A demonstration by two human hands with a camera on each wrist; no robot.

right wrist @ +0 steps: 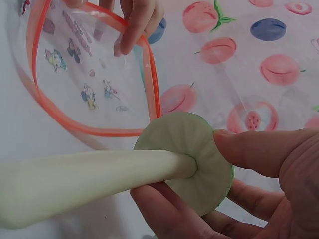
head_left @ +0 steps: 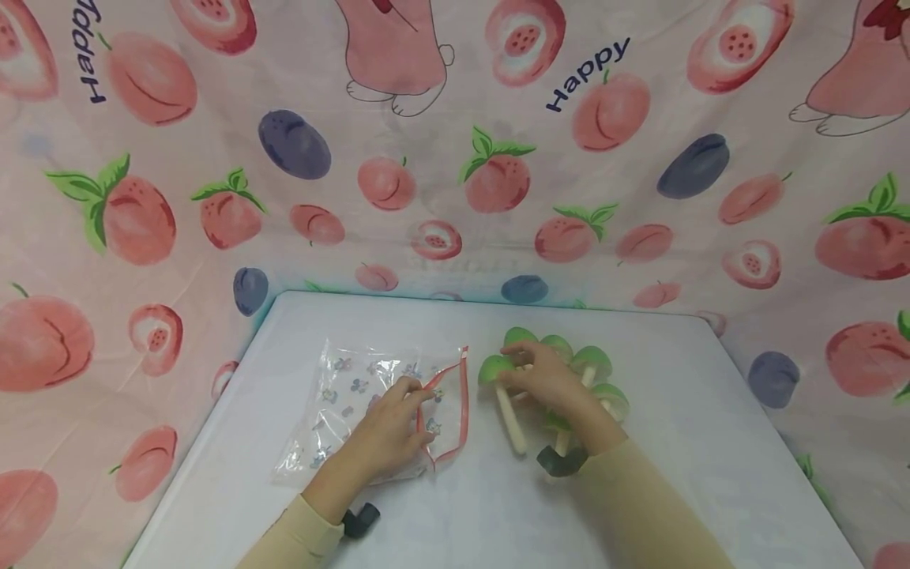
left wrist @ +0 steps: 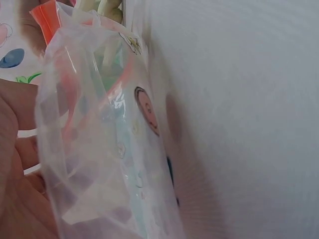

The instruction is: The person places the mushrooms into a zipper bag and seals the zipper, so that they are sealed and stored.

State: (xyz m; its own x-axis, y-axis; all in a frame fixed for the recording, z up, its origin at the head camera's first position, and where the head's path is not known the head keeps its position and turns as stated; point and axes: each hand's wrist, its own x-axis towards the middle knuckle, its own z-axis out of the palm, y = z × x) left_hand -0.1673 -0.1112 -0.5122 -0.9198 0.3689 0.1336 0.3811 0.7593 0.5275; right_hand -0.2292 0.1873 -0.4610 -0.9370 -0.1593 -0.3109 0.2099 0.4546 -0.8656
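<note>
A clear plastic bag [head_left: 313, 415] with small cartoon prints and a red-edged mouth lies on the white table. My left hand [head_left: 387, 433] grips one side of that mouth, holding it spread apart; the red rim [right wrist: 94, 130] forms a loop in the right wrist view. Just right of the bag, my right hand [head_left: 547, 383] holds a toy mushroom [head_left: 510, 419] with a green cap and pale stem. Thumb and fingers pinch the rim of its cap [right wrist: 187, 196], and the stem points away from the palm. Several similar mushrooms [head_left: 594, 362] lie under and behind the right hand, partly covered by it.
The white table [head_left: 455, 521] ends at a curtain [head_left: 441, 158] printed with fruit, which rises at the back and both sides. Black wrist-worn pieces show below the left wrist [head_left: 362, 520] and the right wrist [head_left: 562, 461].
</note>
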